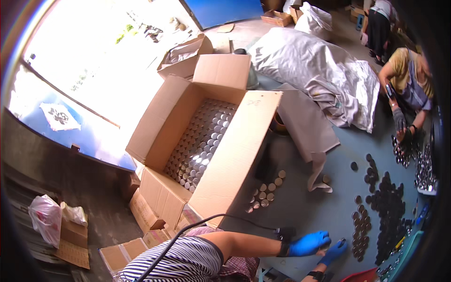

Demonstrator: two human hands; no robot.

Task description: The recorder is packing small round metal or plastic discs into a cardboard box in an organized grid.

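Note:
My left hand (309,243), in a blue glove, reaches in over the grey-green table with its fingers curled closed. Right beside it my right hand (334,253), also blue-gloved, has its fingers pressed together, a tiny dark spot at their tip. What either hand holds is too small to make out. Just right of my hands lies a strip of round brown-silver caps (361,230). Beyond them spreads a heap of black round caps (389,202). Farther left on the table stands a loose group of silver-topped round pieces (264,195).
A large open cardboard box (225,162) packed with rows of silver-topped pieces stands at the left. A black cable (188,225) crosses near my left arm. A co-worker (408,84) handles shiny metal parts at the right. Silvery sheeting (305,61) covers a pile behind; a red tray (361,276) sits near.

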